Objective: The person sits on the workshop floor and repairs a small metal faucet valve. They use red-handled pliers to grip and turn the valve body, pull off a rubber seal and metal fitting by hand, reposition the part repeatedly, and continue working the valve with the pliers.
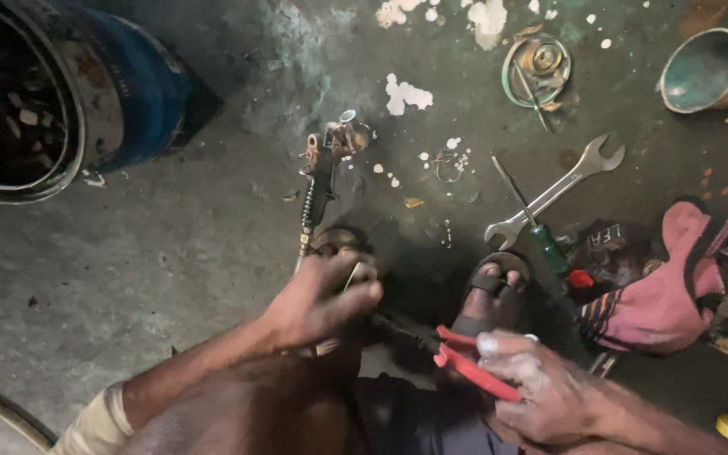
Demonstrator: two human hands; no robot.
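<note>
Head view looked straight down at a person crouched on a stained concrete floor (pixel 170 253). Their left hand (pixel 322 299) was curled closed over the near end of a grimy metal fitting with a hose (pixel 317 181), pinning it against the floor so it would not twist; the far end of that fitting lay free, pointing away from the body. The right hand (pixel 541 383) was wrapped shut around the red handles of a pair of pliers (pixel 456 354), whose dark nose ran toward the spot under the left hand. Whether the nose was biting on anything could not be told, since the fingers hid it. A sandalled foot (pixel 494 295) sat just beside the pliers, bracing the crouch. Spare tools lay within reach to the right: a spanner (pixel 553 194), a green-handled screwdriver (pixel 541 232) crossing it, and a pink rag (pixel 671 286). Farther off stood a blue drum (pixel 86 93), a tipped metal can (pixel 713 72) and a small round tin (pixel 536 67).
</note>
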